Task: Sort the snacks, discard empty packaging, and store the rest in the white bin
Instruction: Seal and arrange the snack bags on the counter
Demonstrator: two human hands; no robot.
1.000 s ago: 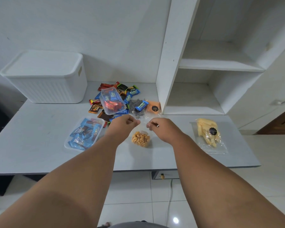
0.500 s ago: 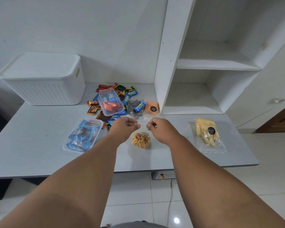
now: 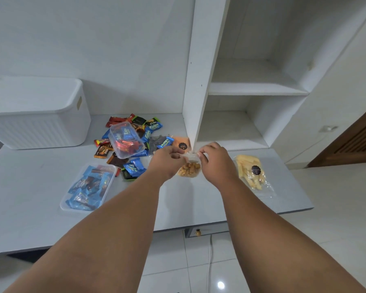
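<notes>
A clear bag of brown nuts (image 3: 189,169) hangs between my hands just above the grey table (image 3: 30,208). My left hand (image 3: 167,160) pinches the bag's top edge on one side and my right hand (image 3: 215,160) pinches it on the other. The white bin (image 3: 36,115), with its lid on, stands at the table's back left. A pile of wrapped snacks (image 3: 135,132) lies behind my left hand, with a clear tub (image 3: 126,139) of red and blue packets on top. A second clear tub (image 3: 89,187) of blue packets lies to the left.
A clear bag of yellow sticks (image 3: 251,174) lies on the table's right side. An orange packet (image 3: 181,143) rests against the white shelf unit (image 3: 199,81), which rises from the table's back right. Tiled floor lies below the front edge.
Both hands have lifted the nut bag's top edge and drawn closer together. The view has shifted slightly; the other snacks have not moved.
</notes>
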